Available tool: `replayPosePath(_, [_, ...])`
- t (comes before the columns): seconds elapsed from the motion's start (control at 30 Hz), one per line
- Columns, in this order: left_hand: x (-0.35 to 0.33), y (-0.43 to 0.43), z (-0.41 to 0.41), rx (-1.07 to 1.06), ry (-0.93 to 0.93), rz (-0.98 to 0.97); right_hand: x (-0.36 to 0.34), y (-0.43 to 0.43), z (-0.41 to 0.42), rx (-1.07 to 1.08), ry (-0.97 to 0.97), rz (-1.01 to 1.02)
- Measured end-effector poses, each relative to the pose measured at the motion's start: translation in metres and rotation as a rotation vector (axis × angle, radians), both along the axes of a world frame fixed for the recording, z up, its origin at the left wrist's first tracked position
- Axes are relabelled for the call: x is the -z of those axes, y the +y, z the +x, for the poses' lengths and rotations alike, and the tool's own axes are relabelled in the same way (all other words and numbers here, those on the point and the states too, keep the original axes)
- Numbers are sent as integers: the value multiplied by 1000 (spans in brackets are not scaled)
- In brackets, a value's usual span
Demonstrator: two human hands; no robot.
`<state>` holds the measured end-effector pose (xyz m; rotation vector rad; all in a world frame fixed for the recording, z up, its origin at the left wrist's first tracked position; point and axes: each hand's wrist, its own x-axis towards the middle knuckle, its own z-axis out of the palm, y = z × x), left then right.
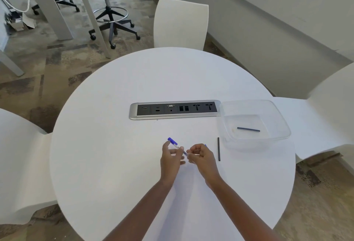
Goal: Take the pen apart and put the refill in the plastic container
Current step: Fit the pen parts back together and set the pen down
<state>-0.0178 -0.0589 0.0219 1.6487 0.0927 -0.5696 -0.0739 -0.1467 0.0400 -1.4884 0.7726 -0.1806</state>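
My left fingertips [179, 149] pinch the clear barrel of the pen [177, 145], the other fingers spread loosely. The left hand [170, 159] steadies it with the blue end cap raised up and away from me. My right hand [201, 156] is curled narrow around the pen's near end; I judge it is gripping the tip section to twist or pull it free, though the contact itself is hidden by the knuckles. Both hands hover just above the table [115, 145], so a dropped part cannot roll far.

One thin dark refill [218, 148] lies on the table just beside the plastic container [283, 124]. A second dark stick [248, 129] lies inside it. The power strip [175, 109] sits beyond, apart from the work.
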Motion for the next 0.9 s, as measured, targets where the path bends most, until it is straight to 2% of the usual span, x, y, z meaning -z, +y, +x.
replayPosePath(0.1, [-8,-2,-5,-38,308,-190,-2,0,-1,-19,-15,8])
replayPosePath(0.17, [-11,-2,-9,18,383,-236,-2,-2,-1,-41,-10,6])
replayPosePath(0.27, [-12,-2,-7,-60,449,-303,-1,-11,-1,-67,36,-15])
replayPosePath(0.33, [-13,-2,-4,-184,507,-364,1,-22,-2,-46,91,-137])
replayPosePath(0.47, [-11,2,4,-364,636,-493,11,-49,-11,-34,269,-585])
replayPosePath(0.6, [-12,5,9,-437,694,-565,22,-64,-21,-112,437,-795])
replayPosePath(0.8, [-14,7,11,-504,748,-624,26,-66,-26,-113,515,-807])
replayPosePath(0.9, [-17,8,10,-520,769,-643,24,-68,-24,-87,528,-691])
